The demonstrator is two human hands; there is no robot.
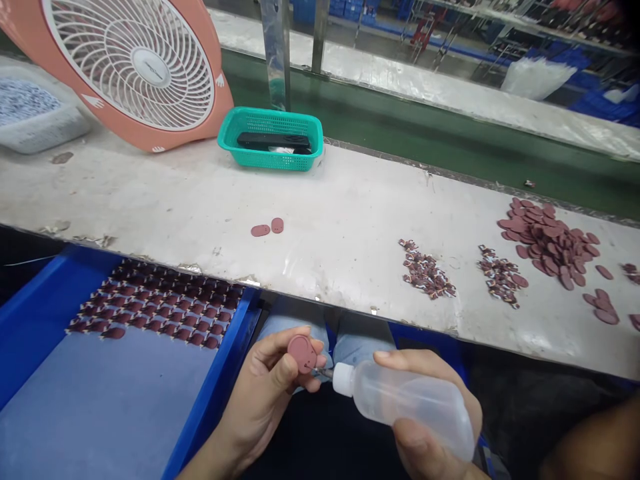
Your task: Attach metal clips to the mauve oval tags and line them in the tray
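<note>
Blue tray [110, 413] low on left, small brown pieces [165, 313] in rows at far end. Left hand [263, 387] pinches red-brown disc [301, 352], right of tray. Cloudy squeeze bottle [410, 397] tipped sideways, thin tip [325, 373] by disc's tiny holes; cannot tell if touching. Right hand [453, 373] wrapped around bottle. Red-brown ovals [550, 237] heaped on white table [360, 220], far right.

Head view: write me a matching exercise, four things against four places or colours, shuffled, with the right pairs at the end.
Things
1. Bottle
2. Reddish piece at the bottle's tip
3. Basket
4. Fan

Places or colours
A. Teal green, with a dark item inside
B. Pinched in the left hand
C. Salmon frame around a white grille
D. Held in the right hand

Right pairs: 1-D, 2-B, 3-A, 4-C
</note>
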